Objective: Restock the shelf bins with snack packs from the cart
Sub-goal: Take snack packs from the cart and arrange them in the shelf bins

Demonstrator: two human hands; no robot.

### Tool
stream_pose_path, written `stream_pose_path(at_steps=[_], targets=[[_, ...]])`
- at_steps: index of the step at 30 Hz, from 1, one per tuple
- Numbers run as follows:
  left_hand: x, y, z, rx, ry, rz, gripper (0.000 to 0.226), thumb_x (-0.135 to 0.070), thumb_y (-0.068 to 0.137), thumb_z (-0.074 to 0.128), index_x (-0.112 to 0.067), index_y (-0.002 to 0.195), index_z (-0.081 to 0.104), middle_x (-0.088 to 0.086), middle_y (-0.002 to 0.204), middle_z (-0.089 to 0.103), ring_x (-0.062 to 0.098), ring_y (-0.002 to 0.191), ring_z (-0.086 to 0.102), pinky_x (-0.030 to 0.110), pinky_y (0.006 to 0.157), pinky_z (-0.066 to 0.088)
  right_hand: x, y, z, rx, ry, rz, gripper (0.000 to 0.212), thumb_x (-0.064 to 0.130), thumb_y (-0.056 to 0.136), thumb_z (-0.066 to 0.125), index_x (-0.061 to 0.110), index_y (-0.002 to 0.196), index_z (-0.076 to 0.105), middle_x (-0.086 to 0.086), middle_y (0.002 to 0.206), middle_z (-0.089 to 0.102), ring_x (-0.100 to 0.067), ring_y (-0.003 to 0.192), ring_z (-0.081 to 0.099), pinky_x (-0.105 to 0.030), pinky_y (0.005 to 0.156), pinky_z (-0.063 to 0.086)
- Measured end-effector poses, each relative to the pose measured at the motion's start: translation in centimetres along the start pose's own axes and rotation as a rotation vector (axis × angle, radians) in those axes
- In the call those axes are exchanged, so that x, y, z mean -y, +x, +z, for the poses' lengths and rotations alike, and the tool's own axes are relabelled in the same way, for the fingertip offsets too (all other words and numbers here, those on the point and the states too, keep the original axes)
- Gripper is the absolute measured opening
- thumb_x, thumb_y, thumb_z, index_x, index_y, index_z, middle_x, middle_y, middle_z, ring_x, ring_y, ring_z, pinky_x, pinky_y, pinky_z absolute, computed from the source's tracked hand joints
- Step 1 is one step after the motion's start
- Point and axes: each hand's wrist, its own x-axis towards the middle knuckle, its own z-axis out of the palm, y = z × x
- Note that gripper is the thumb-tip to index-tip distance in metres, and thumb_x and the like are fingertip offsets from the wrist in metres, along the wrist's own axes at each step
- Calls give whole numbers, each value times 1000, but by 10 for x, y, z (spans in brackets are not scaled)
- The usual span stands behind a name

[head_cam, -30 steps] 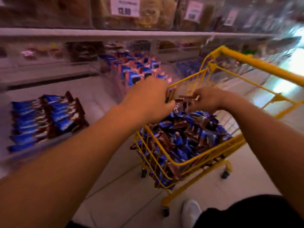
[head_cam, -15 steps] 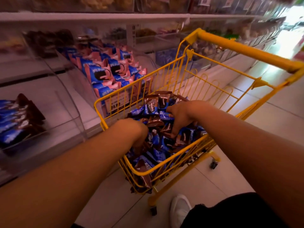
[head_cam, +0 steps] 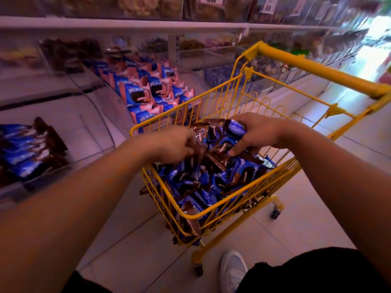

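Those packs (head_cam: 211, 180) look like nothing to lift: small, light foil pillows, crinkly and slick, and probably crushable if there's a cookie inside, so I'd grab a few by the flat middle or a crimped end rather than squeeze hard. They're blue and brown wrappers with a dark round biscuit printed on them, heaped loose in the cart (head_cam: 218, 214), roughly dead center of the view.

The right hand (head_cam: 260, 134), at about 1 o'clock from the heap, has one blue pack (head_cam: 236, 127) pinched under the thumb while a finger presses down on another. The left hand (head_cam: 175, 142), around 10 o'clock, is curled into the pile; it's blurred, so I can't tell what it's got.

Way out at 9 o'clock there's a clear bin (head_cam: 69, 144) with the same blue-brown packs lined up. At 11 o'clock a bin of pink-and-blue packs (head_cam: 148, 92).
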Motion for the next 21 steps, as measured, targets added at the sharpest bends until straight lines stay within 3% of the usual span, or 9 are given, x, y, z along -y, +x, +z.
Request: stream_pose_path(at_steps=[2,4,6,9,11,14,17,21], targets=[[7,-14,-13,-194,-449,-49,5,-23,97,58,-20,93,59,9,99,66,22,82,64,42,74,59,3,-4,2,-20,65,-30,44,-1,72,84,23,104,65,-9,106,74,-35,93,72,-59,73,58],[11,-28,-19,-282,-867,-126,8,-21,100,55,-18,93,59,9,87,64,17,67,66,47,68,62,11,-6,5,-55,64,-59,46,-2,71,84,19,107,66,-9,107,73,-34,96,71,-62,75,58],[12,-43,-21,-309,-1078,-165,8,-19,101,52,-15,100,58,9,84,67,16,61,68,43,61,62,24,-8,7,-101,48,-117,46,-3,70,84,20,105,66,-9,106,73,-32,97,71,-60,73,59],[12,-62,-17,-302,-1217,-175,16,-18,102,49,-12,110,61,8,84,73,17,61,71,29,49,56,41,-14,8,-145,56,-191,42,-6,71,83,25,94,66,-5,98,72,-30,94,71,-53,72,61],[15,-73,-14,-300,-1254,-166,19,-21,102,50,-12,113,64,6,87,73,15,62,70,26,49,55,51,-23,7,-192,93,-237,41,-9,71,81,24,92,66,-7,96,74,-30,92,72,-49,72,62],[16,-86,-13,-296,-1299,-147,20,-26,101,53,-13,106,67,1,81,74,11,63,70,30,57,59,65,-43,6,-137,384,-342,39,-9,70,80,13,100,67,-12,95,76,-30,88,75,-39,63,62],[17,-95,-18,-285,-1394,-145,34,-35,97,57,-6,106,72,14,97,75,20,83,71,40,79,60,89,-49,23,7,543,-414,51,4,63,81,5,111,65,-14,101,75,-25,87,74,-30,62,61],[20,-107,-27,-317,-1506,-170,41,-45,99,48,-14,109,74,14,103,75,24,84,73,37,65,61,114,-35,57,78,744,-400,37,-3,69,75,12,102,67,-4,94,77,-18,82,74,-32,70,62]])
